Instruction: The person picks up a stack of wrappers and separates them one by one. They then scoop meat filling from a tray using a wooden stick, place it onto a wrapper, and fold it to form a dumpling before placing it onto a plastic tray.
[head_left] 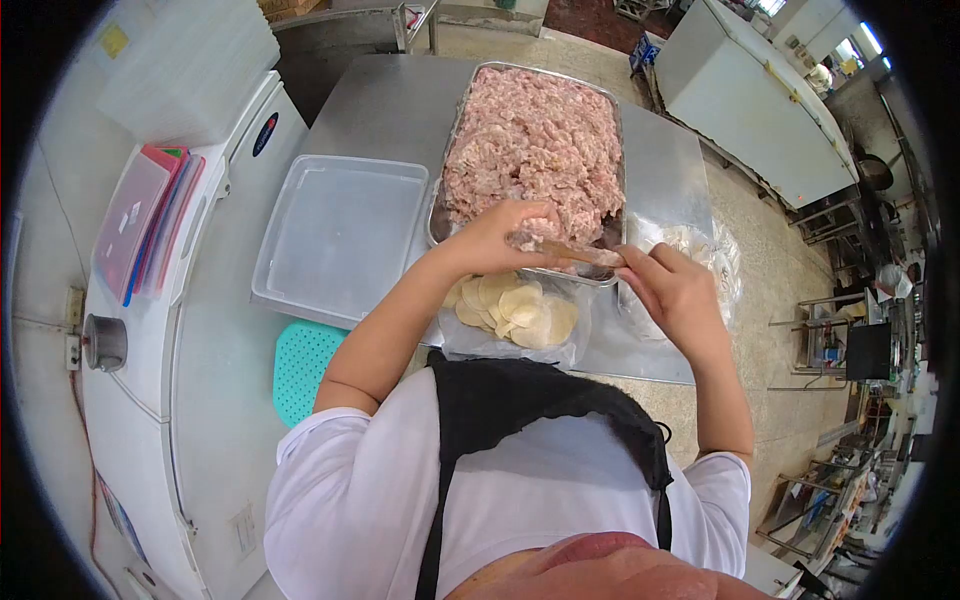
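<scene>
Rough mince (540, 140), glossy metal tray (612, 234)

The minced meat (545, 140) is showing pale pink flecked with white, and the metal tray (437, 225) around it is gleaming silver. The round wrappers (515, 310) are looking creamy yellow, the flat stick (575, 252) brown. The desk (375, 110) is showing plain grey, while a plastic panel (305, 370) is displaying dark dots on turquoise. A black apron (500, 395) is contrasting with a white shirt (550, 480); folders (140, 200) are mixing pink, red and blue.
</scene>
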